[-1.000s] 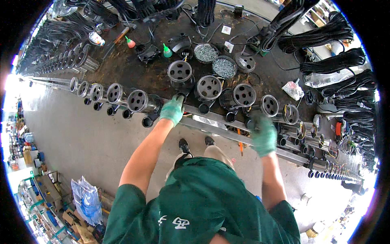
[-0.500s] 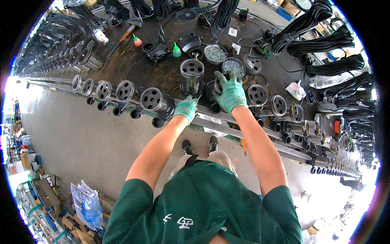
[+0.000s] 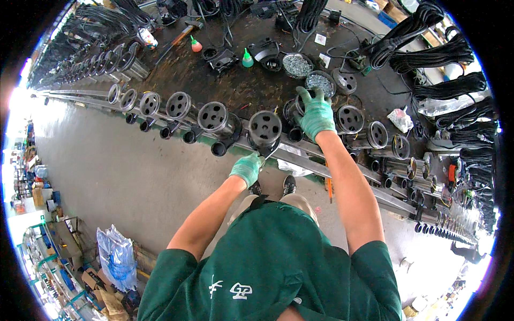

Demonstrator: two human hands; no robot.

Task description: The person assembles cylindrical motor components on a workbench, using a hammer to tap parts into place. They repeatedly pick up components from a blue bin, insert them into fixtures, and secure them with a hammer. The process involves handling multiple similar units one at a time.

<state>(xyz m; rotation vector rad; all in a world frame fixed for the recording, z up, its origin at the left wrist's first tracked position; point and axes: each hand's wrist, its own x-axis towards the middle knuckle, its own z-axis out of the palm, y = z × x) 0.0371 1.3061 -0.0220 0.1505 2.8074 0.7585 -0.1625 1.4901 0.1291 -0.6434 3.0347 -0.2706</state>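
Near 2 parts-filled dishes, 1 hole-lidded canister is gripped low by the left hand; its neighbour is partly covered by the spread right hand.

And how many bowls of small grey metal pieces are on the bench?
2: the near bowl just beyond the right hand, the far bowl behind it, slightly left.

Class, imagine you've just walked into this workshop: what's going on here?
A person in green gloves works at a bench lined with dark cylinders. The left hand is at the near, lower end of one holed-end cylinder; how firmly it grips is hard to tell. The right hand is spread over the next cylinder to the right. Beyond it sit two bowls of small grey parts.
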